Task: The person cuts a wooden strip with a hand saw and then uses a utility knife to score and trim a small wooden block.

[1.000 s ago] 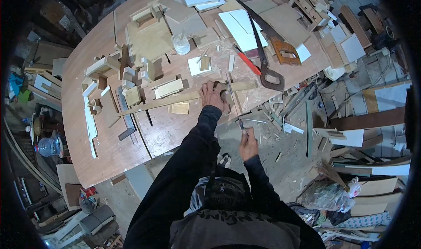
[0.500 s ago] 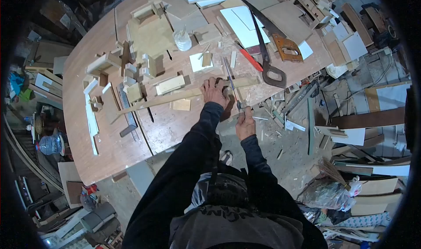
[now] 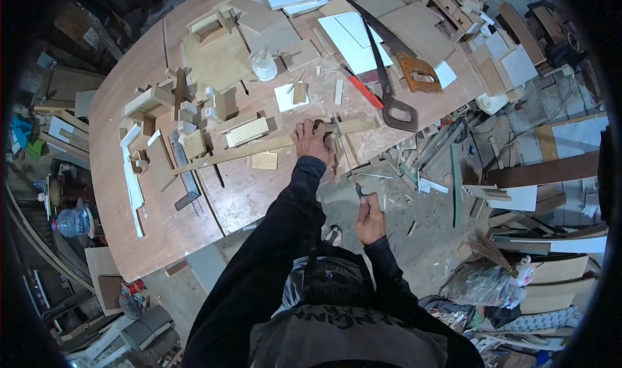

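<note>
My left hand [image 3: 313, 141] is curled over a long wooden strip [image 3: 249, 150], holding it down on the table near its front edge. In my right hand [image 3: 371, 221] is the handle of a thin-bladed hand saw [image 3: 346, 151]. Its narrow blade lies across the strip just right of my left fingers, with the handle out past the table edge. Left of that hand, a small plywood piece [image 3: 264, 161] lies by the strip, and a pale wooden block [image 3: 247, 133] sits behind it.
Two larger handsaws, one black-handled [image 3: 400, 115] and one wooden-handled [image 3: 418, 74], lie right of the strip beside a red-handled tool [image 3: 364, 91]. A clear jar [image 3: 264, 66] stands farther back. Wooden blocks and a metal square [image 3: 187, 193] occupy the left. Offcuts litter the floor.
My right hand has drawn the saw back toward my body, away from the table edge. The left hand stays on the strip. The view has shifted slightly.
</note>
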### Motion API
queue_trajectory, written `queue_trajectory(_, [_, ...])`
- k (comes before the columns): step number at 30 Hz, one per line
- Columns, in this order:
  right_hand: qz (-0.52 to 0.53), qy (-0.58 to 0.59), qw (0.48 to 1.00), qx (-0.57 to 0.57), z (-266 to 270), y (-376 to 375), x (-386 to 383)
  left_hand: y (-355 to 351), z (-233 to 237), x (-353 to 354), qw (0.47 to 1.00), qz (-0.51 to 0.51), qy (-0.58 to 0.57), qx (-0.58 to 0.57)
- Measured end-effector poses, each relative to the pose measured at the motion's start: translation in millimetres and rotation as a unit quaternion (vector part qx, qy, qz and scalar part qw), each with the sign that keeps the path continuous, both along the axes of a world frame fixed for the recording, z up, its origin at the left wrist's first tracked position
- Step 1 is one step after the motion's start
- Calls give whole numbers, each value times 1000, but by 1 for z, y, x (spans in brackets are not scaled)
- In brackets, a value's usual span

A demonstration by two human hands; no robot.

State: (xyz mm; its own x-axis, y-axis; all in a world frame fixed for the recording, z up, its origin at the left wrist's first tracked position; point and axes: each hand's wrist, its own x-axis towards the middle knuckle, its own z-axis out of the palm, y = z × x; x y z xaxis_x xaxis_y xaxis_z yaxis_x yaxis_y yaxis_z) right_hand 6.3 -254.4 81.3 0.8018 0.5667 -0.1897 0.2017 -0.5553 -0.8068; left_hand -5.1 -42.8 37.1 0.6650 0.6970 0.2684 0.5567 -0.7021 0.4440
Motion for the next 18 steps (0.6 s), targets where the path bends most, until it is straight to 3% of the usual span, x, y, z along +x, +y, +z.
queue_trajectory(2, [-2, -18, 1000, 22, -3, 1, 0, -4, -7, 2, 1000, 5, -8, 26])
queue_trajectory(3, [-11, -102, 995, 21, -34, 19, 10, -4, -4, 3, 999, 8, -7, 34])
queue_trajectory(8, [23, -87, 996, 5, -20, 9, 4, -2, 1, 0, 1000, -7, 7, 12])
queue_trajectory(10, [-1, -33, 995, 94, -10, -10, -8, 4, -8, 3, 999, 7, -6, 31])
queue_trajectory(11, [9, -52, 999, -7, -12, -7, -4, 0, -10, 2, 999, 11, -14, 45])
queue_trajectory(14, [38, -134, 989, 43, -47, 44, 28, -4, 1, 1, 1000, 10, -15, 20])
queue_trajectory(16, [35, -151, 987, 43, -50, 28, 21, -2, -3, 3, 1000, 1, -15, 27])
queue_trajectory(18, [21, -31, 999, -33, -19, 1, -4, 1, -7, -1, 1000, -7, 24, 10])
